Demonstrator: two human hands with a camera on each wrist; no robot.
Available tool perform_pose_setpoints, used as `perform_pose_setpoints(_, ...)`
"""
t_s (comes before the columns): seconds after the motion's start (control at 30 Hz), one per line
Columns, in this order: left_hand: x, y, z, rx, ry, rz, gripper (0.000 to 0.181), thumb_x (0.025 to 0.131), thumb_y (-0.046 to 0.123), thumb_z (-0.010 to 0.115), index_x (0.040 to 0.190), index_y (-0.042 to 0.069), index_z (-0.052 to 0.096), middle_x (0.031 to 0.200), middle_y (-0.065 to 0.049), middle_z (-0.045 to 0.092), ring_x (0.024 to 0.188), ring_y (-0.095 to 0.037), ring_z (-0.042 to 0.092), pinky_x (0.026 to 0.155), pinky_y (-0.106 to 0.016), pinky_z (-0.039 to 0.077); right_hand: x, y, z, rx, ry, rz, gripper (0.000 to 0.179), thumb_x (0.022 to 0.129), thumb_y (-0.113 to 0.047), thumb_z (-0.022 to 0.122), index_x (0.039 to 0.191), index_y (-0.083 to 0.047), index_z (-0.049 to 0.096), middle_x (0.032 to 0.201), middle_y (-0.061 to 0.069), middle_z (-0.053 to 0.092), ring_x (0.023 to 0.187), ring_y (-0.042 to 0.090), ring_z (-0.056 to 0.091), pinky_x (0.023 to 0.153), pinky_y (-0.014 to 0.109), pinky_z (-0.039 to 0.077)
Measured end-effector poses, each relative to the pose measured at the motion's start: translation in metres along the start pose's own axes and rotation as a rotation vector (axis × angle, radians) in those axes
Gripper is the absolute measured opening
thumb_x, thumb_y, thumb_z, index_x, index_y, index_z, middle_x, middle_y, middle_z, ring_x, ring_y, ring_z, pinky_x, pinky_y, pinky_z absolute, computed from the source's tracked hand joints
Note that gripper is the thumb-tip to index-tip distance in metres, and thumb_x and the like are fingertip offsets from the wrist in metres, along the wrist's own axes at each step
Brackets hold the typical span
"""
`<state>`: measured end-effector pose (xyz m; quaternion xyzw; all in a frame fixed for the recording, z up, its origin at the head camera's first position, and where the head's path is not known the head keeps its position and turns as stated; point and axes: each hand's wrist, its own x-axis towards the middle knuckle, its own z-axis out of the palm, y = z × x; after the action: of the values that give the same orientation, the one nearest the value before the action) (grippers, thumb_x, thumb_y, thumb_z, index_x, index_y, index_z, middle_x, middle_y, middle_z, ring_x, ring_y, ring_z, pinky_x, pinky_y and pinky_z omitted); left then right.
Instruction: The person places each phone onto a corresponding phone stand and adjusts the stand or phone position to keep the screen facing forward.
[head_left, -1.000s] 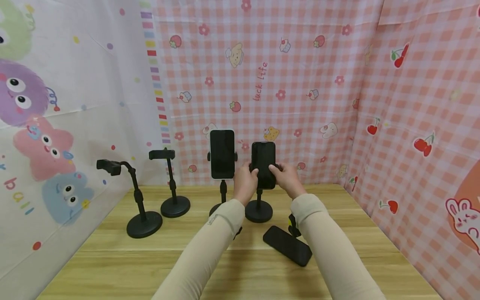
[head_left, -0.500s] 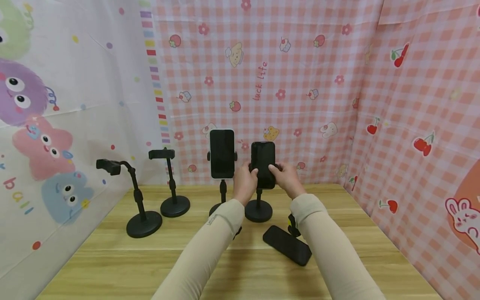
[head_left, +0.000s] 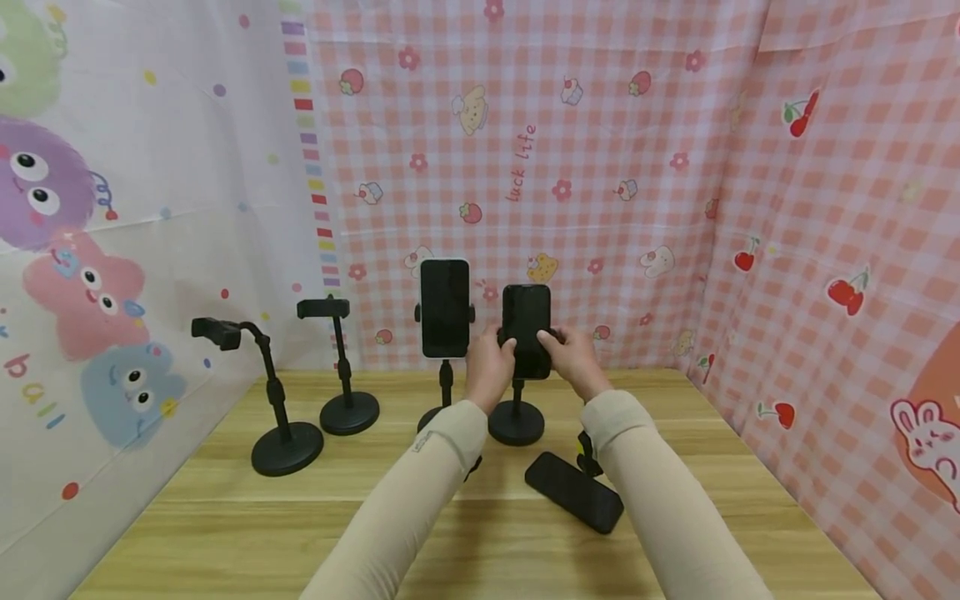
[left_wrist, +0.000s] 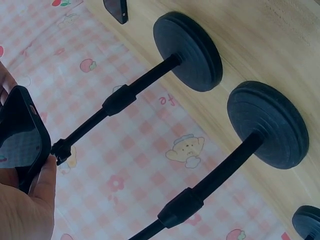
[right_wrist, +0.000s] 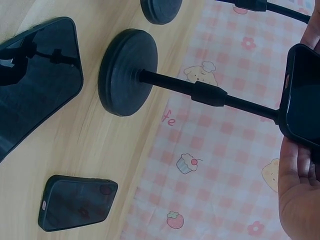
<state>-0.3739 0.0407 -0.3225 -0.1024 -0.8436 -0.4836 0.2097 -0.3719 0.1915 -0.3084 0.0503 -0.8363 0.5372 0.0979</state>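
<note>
Saw pink gingham cloth (head_left: 600,150) across 12 to 3 o'clock and white cartoon cloth (head_left: 202,133) at 9 o'clock. Noted a wood-grain table (head_left: 487,542) filling 6 o'clock, with a left sleeve (head_left: 405,500) in from 7 o'clock and a right sleeve (head_left: 667,500) from 5 o'clock. Found, all black and round-based, a bent-neck stand (head_left: 276,393) and a straight stand (head_left: 345,369) at 8 o'clock, then a loaded stand (head_left: 447,375) and a rightmost stand (head_left: 516,425) toward 6 o'clock. Saw the held phone (head_left: 527,312) upright at the head of the rightmost stand, screen dark. Could not tell about any fastening behind it. From the held phone as centre, found a white-edged phone (head_left: 445,308) at 9 o'clock, upright on the loaded stand, and a lying phone (head_left: 573,492) between 5 and 6 o'clock, flat on the table. In the right-wrist view, noted a 4th phone (right_wrist: 80,202) also flat, toward 7 o'clock of the rightmost stand's base. Saw the left hand (head_left: 491,367) at 8 o'clock and the right hand (head_left: 577,360) at 4 o'clock of the held phone, each gripping a lower side, curled in to its thickness, thumb on the front and fingers round behind.
</note>
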Motion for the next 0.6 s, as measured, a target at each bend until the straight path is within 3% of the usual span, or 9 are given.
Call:
perform_pose_setpoints(0.27, -0.0045, -0.0021, -0.0003, -0.002, -0.004, 0.017, 0.038, 0.103, 0.020, 0.057, 0.136, 0.002, 0.056, 0.123, -0.017, 0.064, 0.109, -0.031, 0.062, 0.092, -0.045, 0.051, -0.0034, 0.0022, 0.0015, -0.024, 0.015, -0.005, 0.036, 0.105, -0.034, 0.050, 0.114, -0.001, 0.060, 0.090, 0.014, 0.054, 0.081, 0.026, 0.053, 0.077, 0.040, 0.048)
perform_pose_setpoints(0.43, -0.0054, -0.0019, -0.0007, -0.023, -0.007, 0.009, 0.039, 0.103, 0.021, 0.056, 0.137, 0.004, 0.055, 0.124, -0.016, 0.063, 0.111, -0.030, 0.060, 0.093, -0.045, 0.051, -0.0061, 0.0024, 0.0040, -0.041, 0.039, -0.008, 0.044, 0.105, -0.035, 0.049, 0.135, -0.004, 0.056, 0.113, 0.016, 0.060, 0.093, 0.027, 0.058, 0.081, 0.039, 0.048)
perform_pose_setpoints(0.6, -0.0059, -0.0044, -0.0020, -0.027, 0.008, 0.016, 0.032, 0.102, 0.021, 0.058, 0.128, 0.003, 0.059, 0.113, -0.014, 0.065, 0.100, -0.028, 0.062, 0.086, -0.043, 0.052, -0.0059, 0.0021, 0.0078, -0.008, 0.056, -0.005, 0.048, 0.105, -0.034, 0.049, 0.143, -0.003, 0.050, 0.126, 0.020, 0.058, 0.105, 0.032, 0.058, 0.088, 0.043, 0.048)
